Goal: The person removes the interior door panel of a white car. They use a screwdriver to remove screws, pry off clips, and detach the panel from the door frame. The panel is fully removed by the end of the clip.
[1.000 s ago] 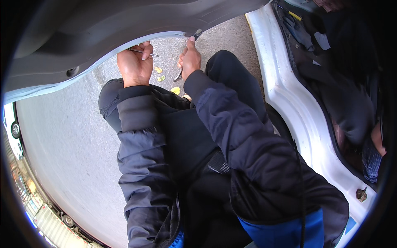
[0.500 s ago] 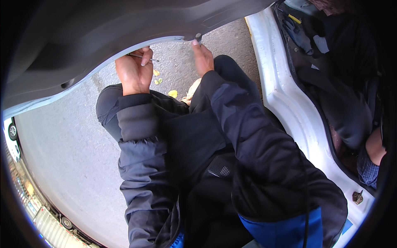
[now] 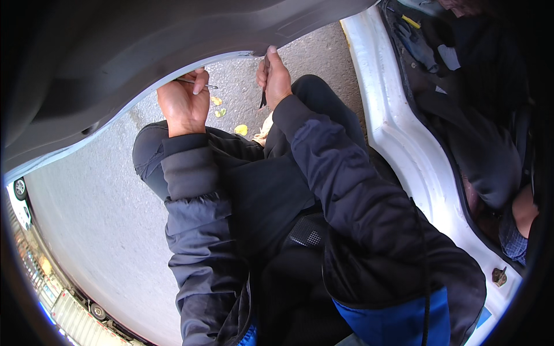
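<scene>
1. the left hand (image 3: 183,106) is turned palm up, its fingers (image 3: 200,78) curled in over the palm.
2. the left wrist (image 3: 186,128) is nearly straight, in line with the left forearm (image 3: 189,167), which reaches almost directly forward.
3. the right hand (image 3: 278,79) is closed, its thumb (image 3: 273,53) stretched forward and its other fingers folded on the left side.
4. the right forearm (image 3: 326,153) slants in from the lower right.
5. the hands are apart, the right slightly farther forward.
6. both knees (image 3: 311,86) are bent.

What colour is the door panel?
The door panel is dark grey, shown best in the head view, the only one.
</scene>
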A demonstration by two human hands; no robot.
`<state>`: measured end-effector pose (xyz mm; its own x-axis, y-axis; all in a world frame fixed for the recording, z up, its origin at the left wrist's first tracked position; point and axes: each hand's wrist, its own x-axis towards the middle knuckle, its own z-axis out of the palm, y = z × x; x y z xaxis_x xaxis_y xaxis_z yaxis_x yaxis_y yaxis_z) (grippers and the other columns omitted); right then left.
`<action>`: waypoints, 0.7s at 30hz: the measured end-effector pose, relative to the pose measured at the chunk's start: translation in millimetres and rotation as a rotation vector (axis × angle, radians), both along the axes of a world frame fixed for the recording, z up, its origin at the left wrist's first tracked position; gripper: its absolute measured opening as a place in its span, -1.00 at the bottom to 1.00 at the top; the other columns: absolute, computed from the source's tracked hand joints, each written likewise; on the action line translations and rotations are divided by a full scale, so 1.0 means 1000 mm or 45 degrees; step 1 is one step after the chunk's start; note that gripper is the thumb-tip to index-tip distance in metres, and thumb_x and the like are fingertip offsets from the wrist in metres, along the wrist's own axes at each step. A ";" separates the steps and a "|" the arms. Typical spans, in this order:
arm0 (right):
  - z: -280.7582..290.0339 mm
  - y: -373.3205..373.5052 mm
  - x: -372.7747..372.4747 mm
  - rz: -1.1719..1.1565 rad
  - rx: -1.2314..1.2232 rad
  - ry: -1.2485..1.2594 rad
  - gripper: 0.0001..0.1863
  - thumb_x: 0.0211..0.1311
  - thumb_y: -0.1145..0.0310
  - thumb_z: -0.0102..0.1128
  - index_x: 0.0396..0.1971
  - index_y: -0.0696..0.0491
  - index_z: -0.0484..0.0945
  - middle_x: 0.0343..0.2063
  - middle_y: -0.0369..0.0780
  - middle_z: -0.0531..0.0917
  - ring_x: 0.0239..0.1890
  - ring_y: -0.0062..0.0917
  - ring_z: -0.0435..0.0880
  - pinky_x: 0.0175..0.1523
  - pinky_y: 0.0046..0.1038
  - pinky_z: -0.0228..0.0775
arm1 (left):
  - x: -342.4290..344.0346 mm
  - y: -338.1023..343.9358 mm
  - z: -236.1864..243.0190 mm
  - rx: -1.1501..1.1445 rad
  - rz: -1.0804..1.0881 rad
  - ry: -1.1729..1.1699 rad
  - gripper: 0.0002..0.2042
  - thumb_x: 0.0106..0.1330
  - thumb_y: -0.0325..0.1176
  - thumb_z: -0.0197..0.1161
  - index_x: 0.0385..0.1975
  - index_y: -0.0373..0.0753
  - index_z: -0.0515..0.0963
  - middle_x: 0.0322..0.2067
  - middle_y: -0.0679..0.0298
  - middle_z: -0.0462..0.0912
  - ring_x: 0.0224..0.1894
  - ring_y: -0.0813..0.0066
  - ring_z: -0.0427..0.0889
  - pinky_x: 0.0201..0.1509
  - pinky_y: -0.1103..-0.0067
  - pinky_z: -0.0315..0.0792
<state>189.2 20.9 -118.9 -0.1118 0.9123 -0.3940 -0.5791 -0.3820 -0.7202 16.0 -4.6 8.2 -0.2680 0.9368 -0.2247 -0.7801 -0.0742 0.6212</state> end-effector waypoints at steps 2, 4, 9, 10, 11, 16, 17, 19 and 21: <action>0.005 0.002 -0.002 -0.052 0.014 0.121 -0.54 0.55 -0.14 -0.04 -0.41 -0.06 0.35 -0.59 -0.37 0.28 -0.57 -0.62 0.22 -0.41 -0.51 0.08 | 0.000 0.000 -0.001 0.013 -0.016 -0.008 -0.63 0.63 -0.20 -0.11 -0.18 -0.31 0.60 -0.36 0.14 0.70 -0.47 0.45 0.53 -0.58 0.66 0.17; 0.010 0.003 -0.002 -0.076 -0.022 0.226 -0.56 0.56 -0.13 -0.07 -0.37 -0.07 0.36 -0.56 -0.37 0.30 -0.55 -0.61 0.23 -0.39 -0.49 0.11 | -0.001 0.000 -0.003 0.003 -0.019 0.026 -0.63 0.64 -0.19 -0.12 -0.17 -0.31 0.60 -0.36 0.14 0.70 -0.47 0.44 0.53 -0.58 0.65 0.17; 0.021 0.002 -0.001 -0.050 -0.185 0.347 -0.52 0.57 -0.13 -0.17 -0.41 -0.05 0.35 -0.55 -0.35 0.32 -0.55 -0.57 0.23 -0.34 -0.44 0.14 | -0.003 -0.002 -0.007 0.005 -0.029 0.020 -0.68 0.62 -0.17 -0.04 -0.15 -0.25 0.59 -0.29 0.25 0.71 -0.40 0.46 0.58 -0.59 0.68 0.19; 0.022 0.002 -0.002 -0.036 -0.210 0.327 -0.45 0.54 -0.19 -0.21 -0.49 -0.03 0.33 -0.60 -0.34 0.28 -0.58 -0.55 0.21 -0.32 -0.42 0.13 | -0.003 -0.002 -0.007 0.024 -0.036 0.023 -0.69 0.62 -0.17 -0.04 -0.15 -0.24 0.59 -0.29 0.25 0.70 -0.40 0.46 0.57 -0.59 0.68 0.19; 0.023 0.002 -0.003 -0.043 -0.257 0.371 -0.43 0.53 -0.21 -0.21 -0.51 -0.03 0.33 -0.63 -0.35 0.26 -0.59 -0.54 0.20 -0.32 -0.42 0.12 | -0.003 -0.002 -0.008 -0.010 -0.021 0.011 -0.69 0.62 -0.17 -0.03 -0.16 -0.24 0.59 -0.30 0.25 0.70 -0.40 0.46 0.56 -0.59 0.67 0.18; 0.021 0.003 -0.011 -0.096 -0.353 0.531 -0.33 0.47 -0.33 -0.23 -0.61 -0.03 0.29 -0.73 -0.37 0.17 -0.63 -0.53 0.17 -0.31 -0.39 0.11 | -0.006 0.000 -0.013 -0.045 -0.002 0.024 -0.72 0.60 -0.18 0.00 -0.19 -0.20 0.60 -0.31 0.30 0.68 -0.41 0.51 0.53 -0.59 0.67 0.13; 0.020 0.003 -0.012 -0.112 -0.323 0.493 -0.34 0.47 -0.32 -0.22 -0.61 -0.04 0.29 -0.73 -0.37 0.18 -0.64 -0.53 0.17 -0.31 -0.40 0.11 | -0.007 0.000 -0.014 -0.026 -0.017 0.031 -0.73 0.60 -0.18 0.00 -0.19 -0.19 0.60 -0.30 0.32 0.68 -0.41 0.53 0.52 -0.59 0.67 0.13; 0.017 0.002 -0.012 -0.122 -0.309 0.455 -0.35 0.47 -0.31 -0.21 -0.61 -0.04 0.29 -0.73 -0.37 0.18 -0.65 -0.54 0.16 -0.33 -0.42 0.10 | -0.007 0.001 -0.016 0.042 -0.039 0.031 -0.72 0.62 -0.16 -0.02 -0.18 -0.16 0.60 -0.29 0.37 0.69 -0.42 0.59 0.49 -0.59 0.68 0.10; 0.016 0.000 -0.011 -0.178 -0.229 0.280 -0.36 0.47 -0.32 -0.18 -0.59 -0.06 0.31 -0.72 -0.38 0.19 -0.65 -0.57 0.19 -0.42 -0.49 0.05 | -0.003 -0.001 -0.018 -0.031 -0.012 0.076 -0.72 0.62 -0.13 -0.01 -0.12 -0.14 0.59 -0.19 0.37 0.68 -0.33 0.56 0.52 -0.50 0.66 0.20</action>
